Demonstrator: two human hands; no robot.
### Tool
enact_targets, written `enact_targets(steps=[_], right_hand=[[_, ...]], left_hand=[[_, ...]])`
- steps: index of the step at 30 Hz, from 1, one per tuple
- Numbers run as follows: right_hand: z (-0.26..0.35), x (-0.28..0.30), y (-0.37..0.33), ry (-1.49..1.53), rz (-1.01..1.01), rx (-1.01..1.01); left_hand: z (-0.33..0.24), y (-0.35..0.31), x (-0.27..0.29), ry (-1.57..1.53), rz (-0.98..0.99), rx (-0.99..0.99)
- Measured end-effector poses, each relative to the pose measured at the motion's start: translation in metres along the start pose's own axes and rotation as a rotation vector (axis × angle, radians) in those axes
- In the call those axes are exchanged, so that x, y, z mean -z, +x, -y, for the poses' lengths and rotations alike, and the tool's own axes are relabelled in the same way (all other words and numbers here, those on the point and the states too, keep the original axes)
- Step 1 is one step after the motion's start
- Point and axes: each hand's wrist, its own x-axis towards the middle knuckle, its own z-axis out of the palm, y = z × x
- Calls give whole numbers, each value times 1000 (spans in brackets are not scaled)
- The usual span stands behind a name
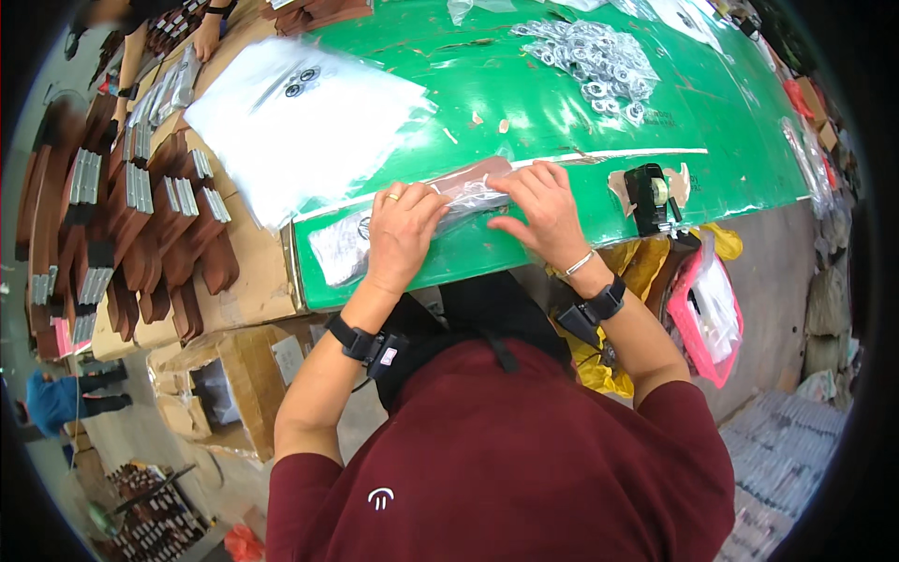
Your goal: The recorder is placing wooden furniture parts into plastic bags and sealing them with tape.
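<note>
A brown, bar-like piece (484,172) lies inside a clear plastic bag (339,251) near the front edge of the green tabletop. My left hand (403,232) rests on the bag's middle, its fingers curled closed over the plastic. Bunched, crinkled film sticks out to the left of that hand. At the bag's right part is my right hand (545,214), fingertips touching the film and thumb spread apart from them. Just right of it stands a black tape dispenser (646,199) with a roll of tape. What lies under my left palm is hidden.
A stack of clear plastic bags (309,140) lies at the back left with small dark round parts (302,82) on top. Small bagged hardware (599,66) is heaped at the far side. Brown pieces with metal ends (136,192) are piled at left, beside a person's arm (131,61).
</note>
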Motion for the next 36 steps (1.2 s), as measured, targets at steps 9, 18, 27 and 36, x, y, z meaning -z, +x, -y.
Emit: enact_targets(steps=[9,18,27,36], right_hand=[[-26,-7,9,450,149,-150],[-25,-6,26,382,282,-205],[-23,-5,23,429,265,-242],[-19,-6,18,455,185,-309]], left_hand=[[13,27,3,-276,269,228],[8,38,11,-316,349,321],[57,-2,52,-420,238,401],[56,-14,28,-363,170,518]])
